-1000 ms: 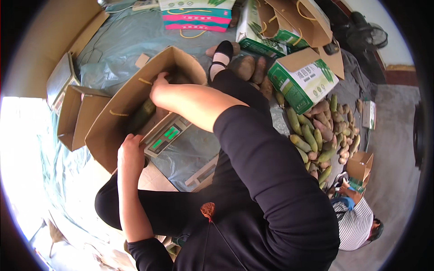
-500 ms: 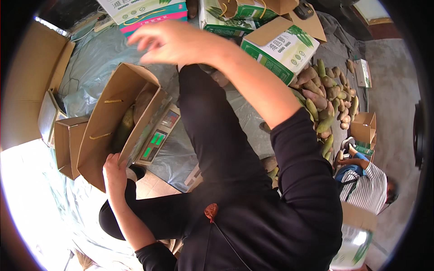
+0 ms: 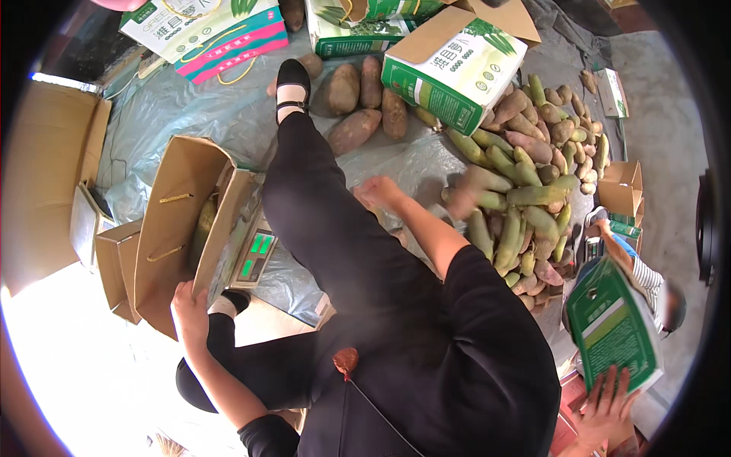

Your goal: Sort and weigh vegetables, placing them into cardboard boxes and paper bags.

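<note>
My left hand (image 3: 190,314) is closed on the near corner of an open brown cardboard box (image 3: 166,247) with yellow cord handles. A green radish (image 3: 204,228) lies inside the box. The box stands on a scale (image 3: 255,255) with a lit green display. My right hand (image 3: 381,193) is beyond my bent knee, left of a heap of long green radishes (image 3: 525,194); its fingers look curled, but blur hides whether they hold anything. Between that hand and the heap is a smeared reddish shape (image 3: 461,201) that I cannot make out.
Reddish-brown tubers (image 3: 356,131) lie beyond my leg on plastic sheeting (image 3: 145,164). Green-and-white cartons (image 3: 457,68) stand at the back, beside a pink-and-teal box (image 3: 232,57). At right, another person's hand (image 3: 601,411) touches a green carton (image 3: 615,324); someone in a striped shirt (image 3: 647,282) is behind it.
My right hand has swung from above the far side of the cardboard box toward the radish heap. The view has shifted right. A green carton and another person's hand have appeared at lower right.
</note>
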Demonstrator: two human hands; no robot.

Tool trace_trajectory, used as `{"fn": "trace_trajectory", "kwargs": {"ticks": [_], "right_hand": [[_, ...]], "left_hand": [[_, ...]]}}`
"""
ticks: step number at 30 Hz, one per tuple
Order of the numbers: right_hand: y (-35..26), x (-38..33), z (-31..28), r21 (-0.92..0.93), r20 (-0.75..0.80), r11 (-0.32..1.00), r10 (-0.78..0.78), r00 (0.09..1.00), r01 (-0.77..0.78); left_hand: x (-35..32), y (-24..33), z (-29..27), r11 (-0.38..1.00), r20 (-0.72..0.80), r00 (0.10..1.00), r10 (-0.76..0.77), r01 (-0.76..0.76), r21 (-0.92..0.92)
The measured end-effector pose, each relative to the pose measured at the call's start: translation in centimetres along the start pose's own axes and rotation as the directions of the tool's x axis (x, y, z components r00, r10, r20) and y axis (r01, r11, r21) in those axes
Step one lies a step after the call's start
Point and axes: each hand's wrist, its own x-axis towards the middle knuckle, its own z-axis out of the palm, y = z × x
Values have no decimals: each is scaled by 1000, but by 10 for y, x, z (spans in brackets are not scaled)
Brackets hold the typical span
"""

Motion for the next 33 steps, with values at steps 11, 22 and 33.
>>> {"fn": "trace_trajectory", "kwargs": {"ticks": [11, 22, 33], "right_hand": [[47, 13, 5, -497, -39, 776, -467, 883, 388], [72, 7, -39, -284, -402, 959, -107, 909, -13], [20, 22, -59, -191, -641, 976, -44, 767, -104]], "left_hand": [[11, 6, 7, 998, 15, 1000, -5, 6, -63], [6, 0, 3, 1000, 34, 999, -18, 18, -11], [4, -1, 1, 999, 16, 1000, -15, 16, -33]]}}
